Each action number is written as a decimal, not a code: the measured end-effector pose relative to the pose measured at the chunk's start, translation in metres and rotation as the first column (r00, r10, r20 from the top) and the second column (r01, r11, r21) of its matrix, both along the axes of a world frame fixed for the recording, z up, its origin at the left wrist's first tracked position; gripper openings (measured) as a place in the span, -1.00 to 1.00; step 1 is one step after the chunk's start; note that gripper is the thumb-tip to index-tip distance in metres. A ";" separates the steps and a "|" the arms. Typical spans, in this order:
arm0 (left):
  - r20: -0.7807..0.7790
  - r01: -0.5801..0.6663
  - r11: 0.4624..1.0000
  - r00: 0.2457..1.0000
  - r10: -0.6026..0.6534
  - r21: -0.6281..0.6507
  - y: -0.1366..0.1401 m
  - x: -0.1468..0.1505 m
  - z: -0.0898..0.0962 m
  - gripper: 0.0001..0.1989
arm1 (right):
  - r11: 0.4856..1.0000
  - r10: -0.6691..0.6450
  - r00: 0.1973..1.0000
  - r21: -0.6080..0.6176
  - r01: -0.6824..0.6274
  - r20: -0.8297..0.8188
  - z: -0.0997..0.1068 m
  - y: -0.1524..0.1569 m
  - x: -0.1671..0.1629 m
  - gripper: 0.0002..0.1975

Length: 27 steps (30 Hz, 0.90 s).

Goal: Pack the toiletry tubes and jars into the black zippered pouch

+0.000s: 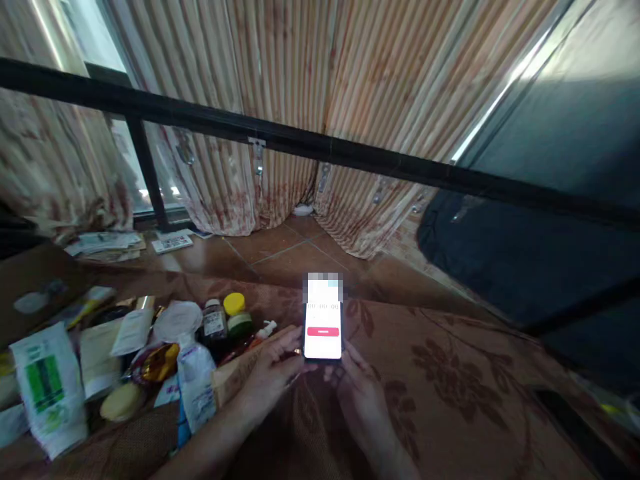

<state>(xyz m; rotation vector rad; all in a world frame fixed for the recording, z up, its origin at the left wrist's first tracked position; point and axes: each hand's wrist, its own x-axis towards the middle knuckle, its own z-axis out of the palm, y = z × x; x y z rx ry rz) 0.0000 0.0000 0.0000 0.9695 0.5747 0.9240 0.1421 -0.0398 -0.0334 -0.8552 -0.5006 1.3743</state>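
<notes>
We see our two bare hands meeting around a phone (323, 350), upright and centred in front of us, above a patterned cloth (465, 360). Our left hand (275, 365) grips its lower left edge, and our right hand (364, 390) grips the lower right corner; both grips are narrow, no wider than the phone between them. We judge it is held low, from both sides, so that the lit screen faces us uncovered: a row of zeros sits above a red button (323, 331), and the top is blurred out.

To our left, just beyond that forearm, goods crowd together: a white pouch (49, 393) with a green label, a pale tube (133, 332), a dark bottle (214, 321), and a yellow-lidded jar (236, 313). They seem pushed to one side to leave room for our hands.

The cloth is brown with darker flowers, and slightly rumpled. Past its far edge lie floor tiles (283, 253), with papers (107, 245) at the left. A dark bar (295, 141) slants across our view, before striped curtains (287, 73) that hang to the floor. Light enters at the left.
</notes>
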 end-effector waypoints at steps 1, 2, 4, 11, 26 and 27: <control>-0.001 -0.006 1.000 1.000 0.006 -0.004 0.000 0.000 -0.001 -0.52 | 1.000 0.001 1.000 0.000 -0.001 -0.001 0.000 0.000 0.000 -0.75; -0.003 -0.011 1.000 1.000 0.011 -0.008 0.000 0.000 -0.002 -0.52 | 1.000 0.002 1.000 -0.002 -0.002 -0.002 0.000 0.000 0.001 -0.75; -0.008 -0.017 1.000 1.000 0.017 -0.015 -0.001 -0.001 -0.004 -0.52 | 1.000 0.000 1.000 -0.007 0.000 -0.005 0.001 0.001 0.001 -0.74; -0.024 -0.010 1.000 1.000 0.010 -0.028 0.001 -0.003 -0.008 -0.53 | 0.999 -0.012 1.000 -0.031 0.012 0.004 0.002 0.001 0.001 -0.71; -0.023 -0.015 0.999 1.000 0.014 -0.041 -0.001 -0.002 -0.008 -0.50 | 1.000 -0.008 1.000 -0.008 0.008 0.004 -0.001 0.002 0.002 -0.72; -0.023 -0.013 0.999 1.000 0.012 -0.035 0.000 -0.002 -0.008 -0.50 | 1.000 -0.017 1.000 -0.008 0.017 0.006 -0.001 0.002 0.002 -0.72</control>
